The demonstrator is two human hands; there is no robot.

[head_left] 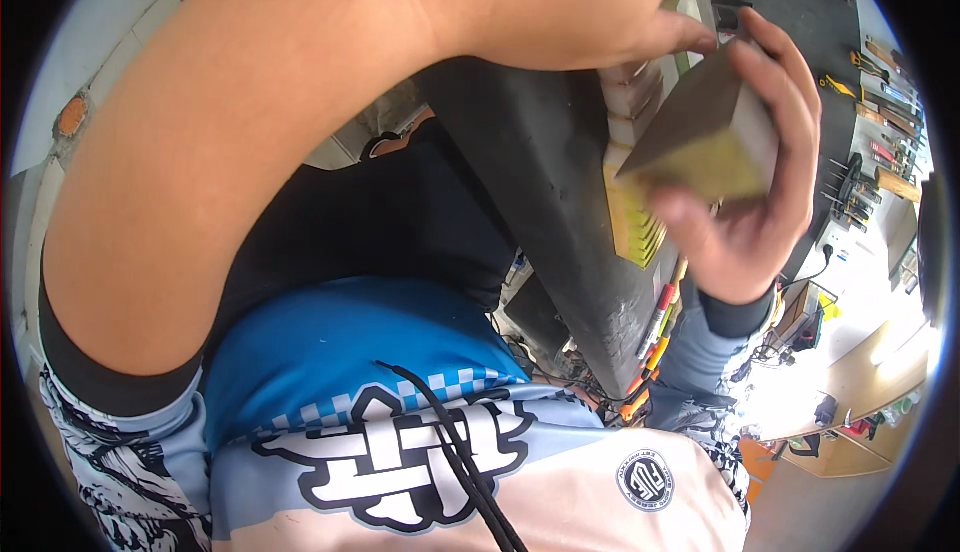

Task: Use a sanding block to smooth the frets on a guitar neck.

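At dark bench edge | right hand [745,202] clamps smooth yellow-grey block [705,137] | left hand [590,7] fingertips touching block

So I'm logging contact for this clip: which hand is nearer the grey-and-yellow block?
Right. The right hand grips the grey-and-yellow block, fingers wrapped around it. The left hand is above it, thumb by its top edge.

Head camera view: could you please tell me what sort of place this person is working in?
Probably a workshop. Hand tools lie in rows at the right, more orange-handled tools hang by the dark bench, and the right hand grips a block while the left hand rests beside it.
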